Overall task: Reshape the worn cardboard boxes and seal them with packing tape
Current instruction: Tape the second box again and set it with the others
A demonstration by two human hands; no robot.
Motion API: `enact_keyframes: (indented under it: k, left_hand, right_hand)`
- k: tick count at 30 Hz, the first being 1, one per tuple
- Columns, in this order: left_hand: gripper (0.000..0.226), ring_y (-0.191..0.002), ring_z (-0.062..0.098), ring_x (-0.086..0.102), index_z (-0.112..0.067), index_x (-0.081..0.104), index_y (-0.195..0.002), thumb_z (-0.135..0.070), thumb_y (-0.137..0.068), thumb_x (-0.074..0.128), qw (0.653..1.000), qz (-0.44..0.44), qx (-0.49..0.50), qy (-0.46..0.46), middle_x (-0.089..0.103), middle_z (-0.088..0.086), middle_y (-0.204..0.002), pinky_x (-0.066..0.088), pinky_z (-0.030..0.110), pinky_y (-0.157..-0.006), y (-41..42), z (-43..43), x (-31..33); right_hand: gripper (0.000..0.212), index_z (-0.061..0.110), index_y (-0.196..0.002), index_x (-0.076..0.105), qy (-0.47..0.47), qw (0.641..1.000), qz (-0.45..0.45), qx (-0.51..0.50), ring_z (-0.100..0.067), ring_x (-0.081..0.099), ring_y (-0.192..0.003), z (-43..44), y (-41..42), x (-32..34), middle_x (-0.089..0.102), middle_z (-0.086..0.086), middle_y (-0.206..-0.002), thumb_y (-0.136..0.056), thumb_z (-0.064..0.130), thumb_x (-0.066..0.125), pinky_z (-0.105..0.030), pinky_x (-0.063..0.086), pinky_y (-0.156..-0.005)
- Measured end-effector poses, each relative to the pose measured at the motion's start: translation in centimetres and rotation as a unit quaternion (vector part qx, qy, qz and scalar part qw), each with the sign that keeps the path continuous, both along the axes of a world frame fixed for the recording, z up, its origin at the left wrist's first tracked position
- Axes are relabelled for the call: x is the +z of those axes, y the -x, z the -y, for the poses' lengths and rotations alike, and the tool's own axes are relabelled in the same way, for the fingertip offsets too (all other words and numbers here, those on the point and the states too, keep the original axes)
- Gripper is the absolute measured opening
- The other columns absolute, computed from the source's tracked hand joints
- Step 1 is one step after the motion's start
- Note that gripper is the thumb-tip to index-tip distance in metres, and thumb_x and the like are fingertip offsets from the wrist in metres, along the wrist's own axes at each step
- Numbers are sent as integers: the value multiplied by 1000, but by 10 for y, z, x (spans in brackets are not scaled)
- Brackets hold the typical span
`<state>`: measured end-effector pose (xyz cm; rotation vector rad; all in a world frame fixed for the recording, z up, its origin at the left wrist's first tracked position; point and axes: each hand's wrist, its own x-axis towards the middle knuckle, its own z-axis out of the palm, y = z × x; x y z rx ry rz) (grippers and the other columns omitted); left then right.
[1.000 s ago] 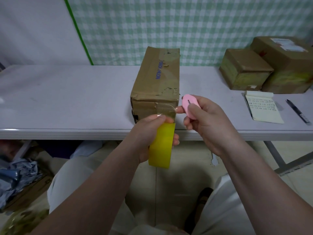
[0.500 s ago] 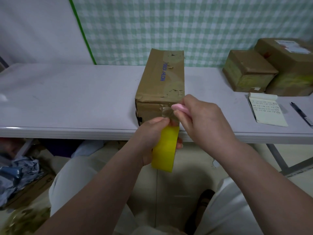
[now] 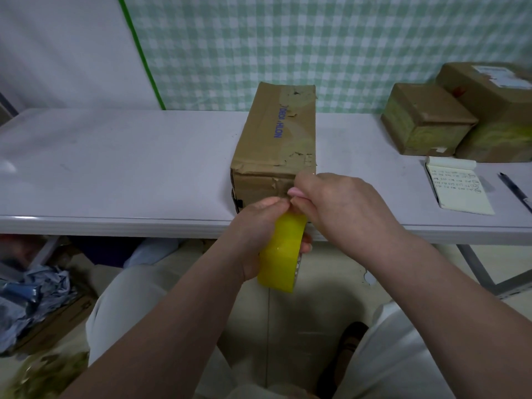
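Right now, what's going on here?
A person sits at a table with a worn box at its near edge. The left hand grips a yellow tape roll just below the box's front end. The right hand holds a small pink cutter at the top of the roll, apparently to cut the tape. To the right lie two more boxes, a notepad and a pen.
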<state>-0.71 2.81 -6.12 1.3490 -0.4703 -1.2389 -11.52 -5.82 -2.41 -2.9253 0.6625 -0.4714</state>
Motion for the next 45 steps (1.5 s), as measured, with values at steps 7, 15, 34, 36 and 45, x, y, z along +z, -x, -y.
enact_keyframes:
  k: [7, 15, 34, 36, 45]
  left_hand:
    - [22, -61, 27, 67, -9, 62, -101, -24, -99, 46, 1000, 5, -6, -4, 69, 16, -74, 58, 38, -64, 1, -1, 4]
    - [11, -56, 29, 62, -5, 62, -95, -12, -92, 55, 1000, -20, 8, -1, 59, 23, -81, 55, 35, -60, 3, -1, 9]
    - [23, -64, 27, 65, -2, 59, -110, -18, -94, 53, 991, 32, -95, -89, 64, 23, -83, 56, 32, -62, -10, -12, 11]
    - [20, -62, 24, 65, -2, 60, -106, -17, -96, 50, 992, 12, -95, -80, 62, 23, -83, 55, 29, -56, -8, -16, 10]
    - [27, -67, 26, 65, -3, 56, -118, -19, -97, 49, 993, 2, -100, -57, 64, 22, -84, 56, 33, -66, -5, -19, 2]
  right_hand:
    - [20, 23, -90, 41, 24, 999, -29, -4, -25, 42, -69, 1, 2, 2, 44, 0, -77, -101, 40, 37, -31, 32, -59]
    - [20, 24, -91, 40, 18, 997, -57, -44, -28, 50, -74, 8, 14, 3, 44, 2, -77, -101, 42, 36, -31, 30, -60]
    - [31, 23, -99, 60, -95, 988, 87, -84, -25, 60, -75, 23, 25, -21, 66, 1, -79, -96, 48, 43, -38, 50, -65]
    - [25, 25, -98, 60, -140, 978, 112, -104, -23, 61, -79, 28, 27, -29, 68, 2, -82, -96, 45, 46, -40, 51, -70]
    - [32, 9, -130, 52, -194, 962, 53, -186, -34, 55, -110, 70, 14, -88, 63, -12, -123, -102, 15, 38, -35, 43, -85]
